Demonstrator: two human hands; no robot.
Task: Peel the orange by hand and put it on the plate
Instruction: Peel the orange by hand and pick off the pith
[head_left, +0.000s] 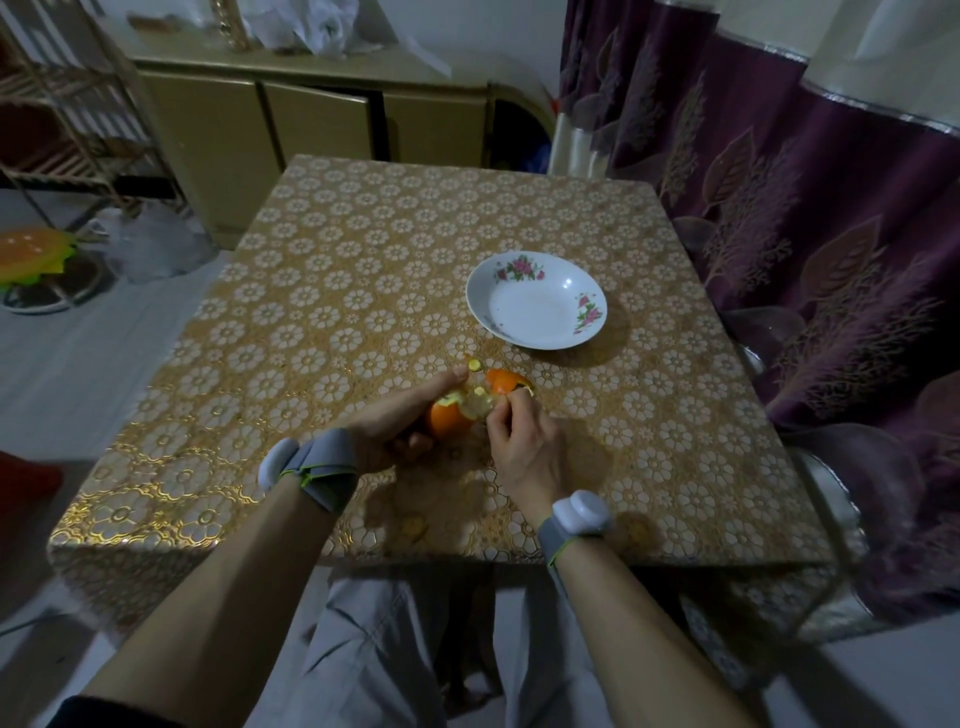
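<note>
Head | left hand (387, 434) gripped orange (451, 415) | right hand (524, 439) pinched peel (506, 383) | partly peeled | plate (535, 340) empty

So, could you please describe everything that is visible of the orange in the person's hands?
The orange is small, round and partly peeled: bright rind covers its lower part, while pale pith shows on top. The left hand grips it from the left and below. A loose flap of peel curls away to the right, pinched by the right hand; it seems still joined to the fruit. The orange is held over the table, apart from the plate.
</note>
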